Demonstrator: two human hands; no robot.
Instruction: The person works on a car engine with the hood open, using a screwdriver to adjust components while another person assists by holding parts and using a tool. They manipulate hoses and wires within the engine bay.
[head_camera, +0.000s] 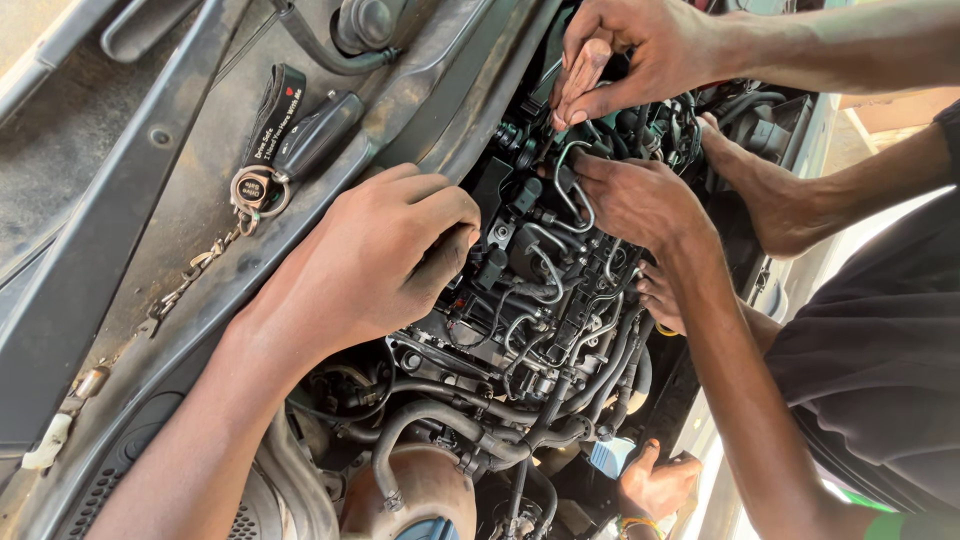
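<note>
My left hand (375, 255) rests on the top of a car engine (520, 330), fingers curled down against a dark part. Whatever is under the fingers is hidden. My right hand (635, 200) reaches in from the lower right, and its fingertips pinch a thin bent metal pipe (574, 185) among several similar pipes. Just above it, another person's hand (625, 50) comes in from the top right with its fingers pressed to the same spot. More hands of other people sit at the engine's right side (660, 300) and low down (655, 485).
A black car key with a strap and ring (290, 140) lies on the dusty cowl panel (150, 250) at the left. Rubber hoses (430, 415) and a rusty round part (425, 495) fill the lower engine bay. A person in a dark shirt (880, 350) stands close on the right.
</note>
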